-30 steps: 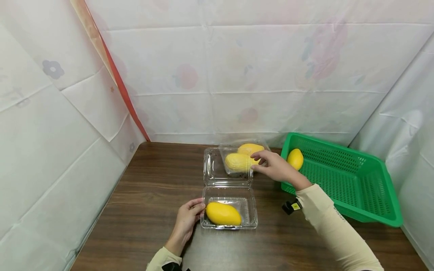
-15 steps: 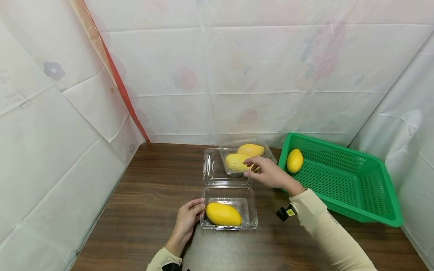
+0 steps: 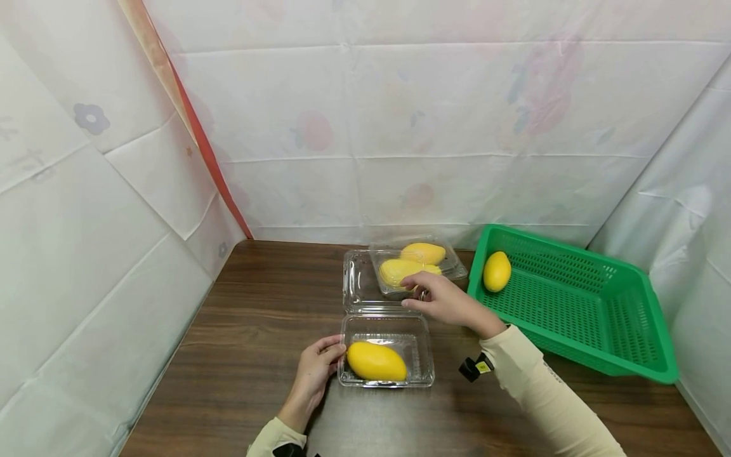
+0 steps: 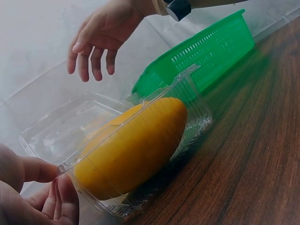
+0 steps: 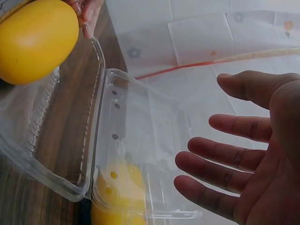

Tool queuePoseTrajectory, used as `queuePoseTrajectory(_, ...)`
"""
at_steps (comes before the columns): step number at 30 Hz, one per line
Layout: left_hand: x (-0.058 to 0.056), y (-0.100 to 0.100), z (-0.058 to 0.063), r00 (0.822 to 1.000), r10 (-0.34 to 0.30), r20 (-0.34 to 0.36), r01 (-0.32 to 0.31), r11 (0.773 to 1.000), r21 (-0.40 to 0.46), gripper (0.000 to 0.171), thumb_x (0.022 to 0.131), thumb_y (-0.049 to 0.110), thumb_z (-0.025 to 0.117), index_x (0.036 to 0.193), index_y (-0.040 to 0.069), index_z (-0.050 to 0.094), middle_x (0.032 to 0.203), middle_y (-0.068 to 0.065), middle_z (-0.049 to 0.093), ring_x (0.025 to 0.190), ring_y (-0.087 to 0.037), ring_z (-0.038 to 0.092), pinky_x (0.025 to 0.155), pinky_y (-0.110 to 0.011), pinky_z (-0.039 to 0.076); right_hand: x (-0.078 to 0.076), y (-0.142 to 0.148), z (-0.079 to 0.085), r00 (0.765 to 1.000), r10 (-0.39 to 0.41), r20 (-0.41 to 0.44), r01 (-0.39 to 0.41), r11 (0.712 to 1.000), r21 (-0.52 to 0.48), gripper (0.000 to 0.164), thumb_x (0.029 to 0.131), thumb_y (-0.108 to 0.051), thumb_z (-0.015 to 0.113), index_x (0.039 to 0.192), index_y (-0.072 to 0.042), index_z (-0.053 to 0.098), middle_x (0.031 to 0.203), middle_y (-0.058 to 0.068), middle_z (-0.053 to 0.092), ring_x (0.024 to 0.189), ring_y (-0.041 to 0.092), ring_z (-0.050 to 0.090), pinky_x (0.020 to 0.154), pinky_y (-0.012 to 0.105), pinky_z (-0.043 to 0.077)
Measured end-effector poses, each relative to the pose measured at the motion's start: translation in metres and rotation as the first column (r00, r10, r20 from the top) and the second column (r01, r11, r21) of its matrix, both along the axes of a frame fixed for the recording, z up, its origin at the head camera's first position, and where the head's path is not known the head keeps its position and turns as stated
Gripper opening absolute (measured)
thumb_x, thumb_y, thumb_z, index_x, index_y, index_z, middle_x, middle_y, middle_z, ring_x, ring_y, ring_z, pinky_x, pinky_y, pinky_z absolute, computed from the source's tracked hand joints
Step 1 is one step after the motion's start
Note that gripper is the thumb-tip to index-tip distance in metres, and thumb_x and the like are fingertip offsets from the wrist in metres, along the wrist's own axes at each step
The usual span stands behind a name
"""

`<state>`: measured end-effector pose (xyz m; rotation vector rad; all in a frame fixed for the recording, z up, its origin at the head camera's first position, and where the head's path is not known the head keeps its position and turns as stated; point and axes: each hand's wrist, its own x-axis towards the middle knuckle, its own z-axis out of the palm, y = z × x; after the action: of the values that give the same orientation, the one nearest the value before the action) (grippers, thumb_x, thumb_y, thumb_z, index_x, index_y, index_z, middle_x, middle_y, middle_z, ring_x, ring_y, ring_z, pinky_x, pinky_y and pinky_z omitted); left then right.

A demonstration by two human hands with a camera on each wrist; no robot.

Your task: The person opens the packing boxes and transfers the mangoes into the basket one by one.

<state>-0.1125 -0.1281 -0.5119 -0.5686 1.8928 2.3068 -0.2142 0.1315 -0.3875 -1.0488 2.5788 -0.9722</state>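
A clear plastic clamshell box (image 3: 415, 355) lies open on the table, its lid (image 3: 358, 279) folded back away from me. One yellow mango (image 3: 377, 360) rests in the near left part of its base. My left hand (image 3: 311, 374) pinches the base's left rim between thumb and fingers, as the left wrist view shows up close at the thumb (image 4: 40, 169). Over the lid's right side hovers my right hand (image 3: 442, 301), fingers spread and slightly bent, holding nothing. In the right wrist view its fingers (image 5: 220, 168) are apart from the lid (image 5: 140, 136).
Behind the lid, against the curtain, sits another clear box (image 3: 455, 266) with mangoes (image 3: 422, 252) inside. At the right a green basket (image 3: 577, 311) holds one mango (image 3: 497, 271) at its left end. A white patterned curtain (image 3: 365, 127) walls off the brown table (image 3: 257, 311).
My right hand has moved left and toward me, from beside the far box to over the open lid's right side. The left hand and the open box have stayed put.
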Motion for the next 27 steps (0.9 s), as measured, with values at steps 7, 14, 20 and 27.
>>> queuePoseTrajectory(7, -0.001, -0.001, -0.002, 1.000, -0.003, 0.007, 0.003, 1.000, -0.003, 0.038, 0.092, 0.004, 0.062, 0.126, -0.013, 0.054, 0.081, 0.006, 0.066, 0.072, -0.005, 0.058, 0.063, -0.018, 0.050, 0.004, -0.004, -0.005, 1.000, 0.024, 0.004, -0.024, 1.000, -0.002, 0.040, 0.095, -0.025, 0.064, 0.128, -0.004, 0.058, 0.119, 0.012, 0.063, 0.095, 0.021, 0.063, 0.080, 0.029, 0.054)
queuePoseTrajectory(14, 0.000, 0.001, 0.000, 1.000, 0.002, -0.002, -0.002, 1.000, 0.003, 0.038, 0.092, 0.003, 0.062, 0.125, -0.014, 0.055, 0.080, 0.006, 0.065, 0.070, -0.005, 0.058, 0.062, -0.017, 0.050, 0.007, -0.006, -0.008, 0.999, 0.035, 0.004, -0.035, 0.999, 0.004, 0.040, 0.094, -0.026, 0.065, 0.127, -0.005, 0.059, 0.119, 0.013, 0.063, 0.095, 0.023, 0.063, 0.081, 0.035, 0.055)
queuePoseTrajectory(20, -0.001, 0.001, 0.001, 1.000, 0.003, -0.007, -0.003, 1.000, 0.008, 0.038, 0.092, 0.003, 0.062, 0.125, -0.014, 0.054, 0.081, 0.006, 0.066, 0.070, -0.004, 0.057, 0.062, -0.016, 0.050, 0.011, -0.012, -0.010, 0.998, 0.069, 0.001, -0.069, 0.997, 0.023, 0.039, 0.094, -0.026, 0.065, 0.125, -0.003, 0.060, 0.119, 0.011, 0.063, 0.099, 0.025, 0.063, 0.082, 0.034, 0.055)
queuePoseTrajectory(27, -0.001, 0.001, 0.001, 1.000, 0.004, -0.001, -0.004, 1.000, 0.012, 0.038, 0.093, 0.003, 0.061, 0.126, -0.014, 0.053, 0.082, 0.006, 0.066, 0.070, -0.004, 0.057, 0.063, -0.017, 0.050, 0.017, -0.017, -0.019, 0.995, 0.084, 0.049, -0.085, 0.996, 0.027, 0.043, 0.095, -0.029, 0.063, 0.127, -0.001, 0.059, 0.122, 0.014, 0.063, 0.103, 0.028, 0.062, 0.087, 0.041, 0.055)
